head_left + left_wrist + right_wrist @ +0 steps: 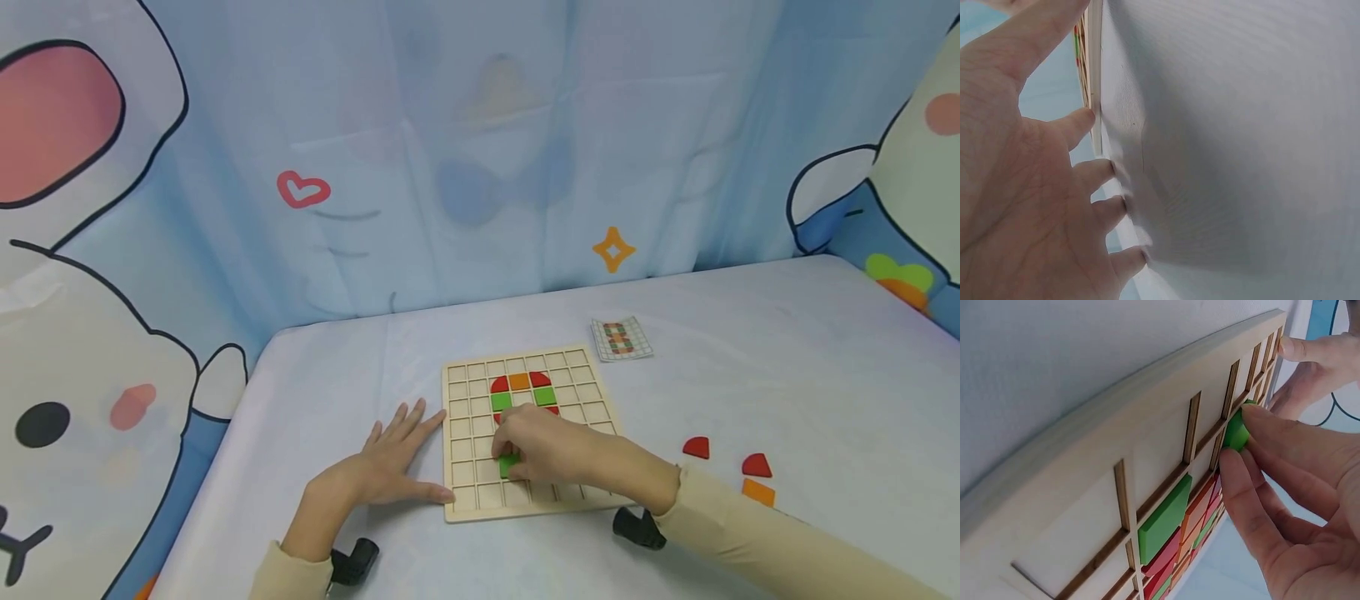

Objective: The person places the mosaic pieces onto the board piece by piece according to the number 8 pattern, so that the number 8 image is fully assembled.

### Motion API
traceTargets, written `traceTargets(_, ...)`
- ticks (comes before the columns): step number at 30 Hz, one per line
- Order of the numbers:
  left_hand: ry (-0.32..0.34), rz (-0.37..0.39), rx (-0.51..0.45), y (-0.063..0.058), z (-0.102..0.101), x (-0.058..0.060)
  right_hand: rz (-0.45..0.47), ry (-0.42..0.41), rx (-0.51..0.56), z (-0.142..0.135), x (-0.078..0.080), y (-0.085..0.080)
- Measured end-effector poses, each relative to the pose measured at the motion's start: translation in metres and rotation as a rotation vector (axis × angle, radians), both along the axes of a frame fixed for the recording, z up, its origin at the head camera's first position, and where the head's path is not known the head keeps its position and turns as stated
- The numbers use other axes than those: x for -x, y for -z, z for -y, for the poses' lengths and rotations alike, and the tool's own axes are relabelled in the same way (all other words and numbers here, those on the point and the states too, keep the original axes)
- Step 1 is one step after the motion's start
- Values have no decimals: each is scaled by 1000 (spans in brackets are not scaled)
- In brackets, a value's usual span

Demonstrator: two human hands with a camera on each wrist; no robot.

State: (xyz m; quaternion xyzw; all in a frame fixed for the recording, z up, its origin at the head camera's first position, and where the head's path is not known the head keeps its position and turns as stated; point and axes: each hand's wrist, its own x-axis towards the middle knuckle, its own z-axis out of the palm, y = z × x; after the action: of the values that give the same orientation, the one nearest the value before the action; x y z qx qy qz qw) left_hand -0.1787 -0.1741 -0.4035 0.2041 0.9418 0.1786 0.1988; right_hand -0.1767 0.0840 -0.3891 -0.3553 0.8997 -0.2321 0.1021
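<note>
My right hand (543, 442) pinches a green square tile (1237, 432) between thumb and fingers, low on the wooden grid board (467, 505). In the right wrist view this tile sits at the grid's ridges. Another green tile (1165, 519) lies in a cell nearer that camera, with red and orange pieces beyond it. Higher on the board are rounded red pieces (540, 379), an orange square (518, 382) and green squares (501, 402); my right hand hides part of the pattern. My left hand (390, 467) lies with spread fingers, thumb and index fingertip at the board's left edge.
Behind the board's far right corner lies a patterned card (621, 339). To the right, on the white cloth, are two rounded red pieces (696, 447) and an orange square tile (758, 492). A printed curtain (480, 250) hangs behind the table.
</note>
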Motion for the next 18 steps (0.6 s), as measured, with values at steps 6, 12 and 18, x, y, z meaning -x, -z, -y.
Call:
traceTargets(6,-2,1,4,1,0,0,24,57,5,3,-3,-1)
traceTargets(12,-1,-3,9,1,-1,0,5,74,-29,6,-5,-3)
traceTargets(18,1,-4,8,0,-1,-1,2,75,-26,5,-5,-2)
